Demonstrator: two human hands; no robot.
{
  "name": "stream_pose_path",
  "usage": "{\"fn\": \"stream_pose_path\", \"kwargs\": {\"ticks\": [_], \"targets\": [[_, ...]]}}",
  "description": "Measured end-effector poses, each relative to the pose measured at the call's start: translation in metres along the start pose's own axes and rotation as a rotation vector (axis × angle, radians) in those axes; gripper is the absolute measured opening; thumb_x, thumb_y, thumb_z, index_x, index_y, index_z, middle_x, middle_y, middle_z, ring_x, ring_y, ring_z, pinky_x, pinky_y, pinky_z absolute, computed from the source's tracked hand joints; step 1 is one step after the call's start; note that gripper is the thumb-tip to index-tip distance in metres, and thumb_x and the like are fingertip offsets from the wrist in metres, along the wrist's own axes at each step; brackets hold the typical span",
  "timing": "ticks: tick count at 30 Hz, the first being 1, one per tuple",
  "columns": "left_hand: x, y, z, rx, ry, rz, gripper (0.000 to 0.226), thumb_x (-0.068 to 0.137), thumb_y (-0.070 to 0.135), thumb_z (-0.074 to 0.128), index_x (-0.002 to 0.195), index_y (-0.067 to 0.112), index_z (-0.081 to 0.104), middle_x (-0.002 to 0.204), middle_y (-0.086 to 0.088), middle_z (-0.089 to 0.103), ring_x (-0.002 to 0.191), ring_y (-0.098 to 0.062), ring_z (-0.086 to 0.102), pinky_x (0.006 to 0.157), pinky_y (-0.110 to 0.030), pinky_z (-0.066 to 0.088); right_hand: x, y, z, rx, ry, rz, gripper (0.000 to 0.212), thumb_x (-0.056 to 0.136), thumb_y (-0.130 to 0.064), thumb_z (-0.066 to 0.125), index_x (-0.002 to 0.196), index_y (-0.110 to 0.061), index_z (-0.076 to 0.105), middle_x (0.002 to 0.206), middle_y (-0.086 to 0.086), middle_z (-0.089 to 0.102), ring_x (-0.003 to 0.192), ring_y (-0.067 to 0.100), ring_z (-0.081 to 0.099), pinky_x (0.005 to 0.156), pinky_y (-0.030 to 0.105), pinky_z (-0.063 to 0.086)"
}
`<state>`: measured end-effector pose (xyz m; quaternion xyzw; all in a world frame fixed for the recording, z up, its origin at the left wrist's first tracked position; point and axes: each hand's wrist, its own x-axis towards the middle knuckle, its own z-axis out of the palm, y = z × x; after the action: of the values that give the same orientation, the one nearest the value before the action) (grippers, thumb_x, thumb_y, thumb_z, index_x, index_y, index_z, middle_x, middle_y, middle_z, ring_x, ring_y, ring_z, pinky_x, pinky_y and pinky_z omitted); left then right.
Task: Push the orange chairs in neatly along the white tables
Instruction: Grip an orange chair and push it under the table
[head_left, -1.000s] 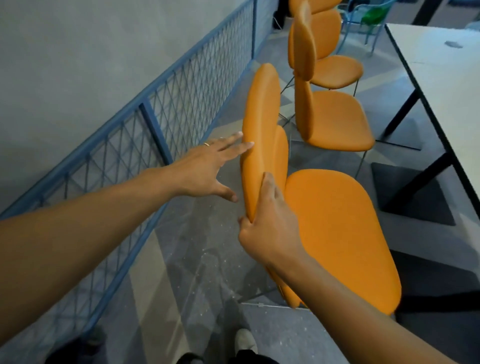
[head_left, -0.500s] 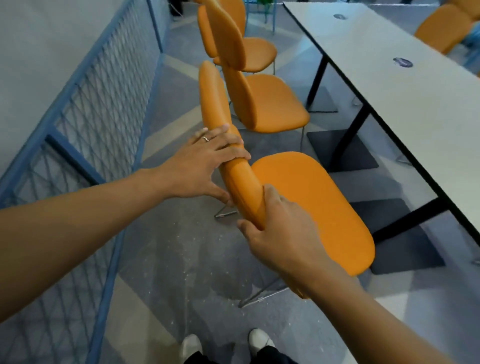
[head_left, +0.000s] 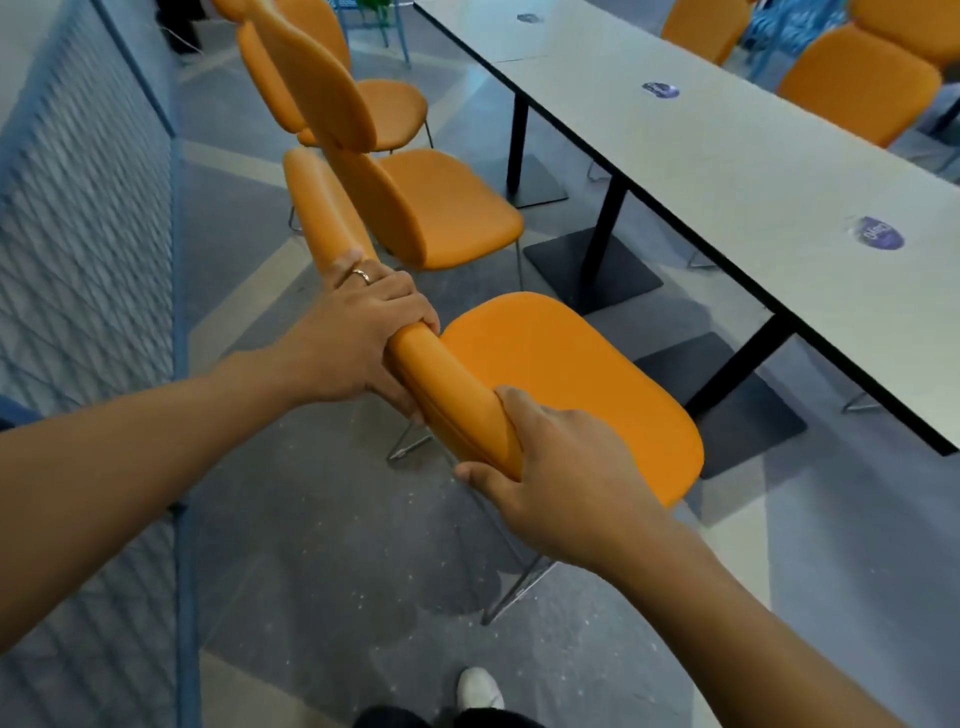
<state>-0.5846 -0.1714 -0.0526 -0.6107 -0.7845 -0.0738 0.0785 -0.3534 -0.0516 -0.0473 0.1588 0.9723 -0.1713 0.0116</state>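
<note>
— Where's the left hand (head_left: 358, 338) sitting?
— Clamping the chair (head_left: 545, 384) backrest; right hand (head_left: 550, 478) is gripping its lower edge. The chair is standing short of the tabletop (head_left: 779, 176).
— Advice?
— Be pushing evenly, keeping it square.

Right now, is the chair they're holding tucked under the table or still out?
Out. The chair's whole seat shows over open floor, clear of the table edge. Left hand and right hand grip its backrest.
</note>
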Motion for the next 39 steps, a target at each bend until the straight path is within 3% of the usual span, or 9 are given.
{"fn": "stream_pose_path", "kwargs": {"ticks": [3,8,13,17,21,24,27,33,39], "targets": [[0.002,-0.001,0.000,0.002,0.021,0.028,0.088,0.046,0.097,0.042,0.106,0.034,0.054,0.106,0.004,0.056,0.109,-0.025,0.047,0.103,-0.045,0.021,0.001,-0.002,-0.001,-0.013,0.003,0.006,0.060,0.087,-0.075,0.049,0.123,-0.027,0.043,0.081,-0.007,0.053,0.066,0.011,0.049,0.057,0.037,0.048],[0.006,-0.003,-0.003,0.017,0.013,0.065,0.091,0.043,0.099,0.042,0.100,0.030,0.059,0.099,0.004,0.057,0.099,-0.025,0.049,0.093,-0.045,0.033,0.016,-0.016,-0.004,-0.102,-0.020,0.107,0.057,0.083,-0.079,0.052,0.096,-0.024,0.046,0.072,-0.004,0.049,0.062,0.014,0.048,0.049,0.032,0.038],[0.006,-0.013,0.001,-0.012,0.074,0.140,0.086,0.046,0.095,0.050,0.099,0.028,0.059,0.094,0.005,0.053,0.092,-0.021,0.047,0.088,-0.041,0.030,0.031,-0.038,0.002,-0.170,0.045,0.284,0.060,0.077,-0.087,0.047,0.080,-0.027,0.043,0.069,-0.004,0.051,0.060,0.014,0.050,0.048,0.032,0.040],[0.007,-0.031,0.001,-0.054,0.040,0.267,0.076,0.057,0.081,0.061,0.113,0.030,0.057,0.104,0.005,0.054,0.100,-0.023,0.046,0.093,-0.042,0.029,0.033,-0.050,0.011,-0.230,0.117,0.442,0.070,0.067,-0.098,0.032,0.081,-0.031,0.047,0.068,-0.007,0.052,0.060,0.010,0.051,0.056,0.032,0.049],[0.010,-0.052,-0.006,-0.113,-0.048,0.386,0.072,0.066,0.060,0.070,0.129,0.032,0.048,0.121,0.004,0.054,0.117,-0.026,0.042,0.101,-0.044,0.024,0.026,-0.061,0.023,-0.301,0.309,0.571,0.078,0.062,-0.102,0.018,0.077,-0.032,0.049,0.060,-0.011,0.047,0.054,0.005,0.044,0.050,0.025,0.035],[0.010,-0.066,-0.007,-0.096,-0.045,0.380,0.073,0.068,0.061,0.069,0.132,0.036,0.044,0.127,0.005,0.053,0.123,-0.027,0.042,0.102,-0.044,0.018,0.022,-0.071,0.030,-0.339,0.426,0.603,0.076,0.068,-0.101,0.022,0.074,-0.031,0.051,0.057,-0.015,0.038,0.049,0.002,0.036,0.049,0.020,0.023],[0.010,-0.081,-0.006,-0.075,-0.027,0.338,0.075,0.067,0.063,0.069,0.132,0.036,0.044,0.130,0.004,0.052,0.128,-0.027,0.040,0.105,-0.046,0.017,0.022,-0.072,0.028,-0.338,0.417,0.644,0.077,0.065,-0.103,0.022,0.078,-0.033,0.053,0.060,-0.017,0.039,0.052,0.001,0.035,0.050,0.019,0.018],[0.008,-0.086,0.000,-0.095,0.033,0.234,0.081,0.053,0.057,0.080,0.124,0.029,0.054,0.124,-0.002,0.054,0.126,-0.034,0.041,0.109,-0.058,0.012,0.026,-0.071,0.028,-0.307,0.380,0.769,0.095,0.046,-0.110,0.011,0.078,-0.032,0.054,0.062,-0.012,0.047,0.055,0.004,0.042,0.052,0.024,0.030],[0.010,-0.092,0.009,-0.120,0.097,0.271,0.076,0.052,0.059,0.075,0.119,0.028,0.057,0.114,-0.002,0.056,0.115,-0.033,0.047,0.103,-0.054,0.020,0.025,-0.076,0.033,-0.292,0.390,0.833,0.095,0.042,-0.111,0.016,0.079,-0.031,0.052,0.065,-0.008,0.050,0.062,0.012,0.051,0.058,0.028,0.041]]}}
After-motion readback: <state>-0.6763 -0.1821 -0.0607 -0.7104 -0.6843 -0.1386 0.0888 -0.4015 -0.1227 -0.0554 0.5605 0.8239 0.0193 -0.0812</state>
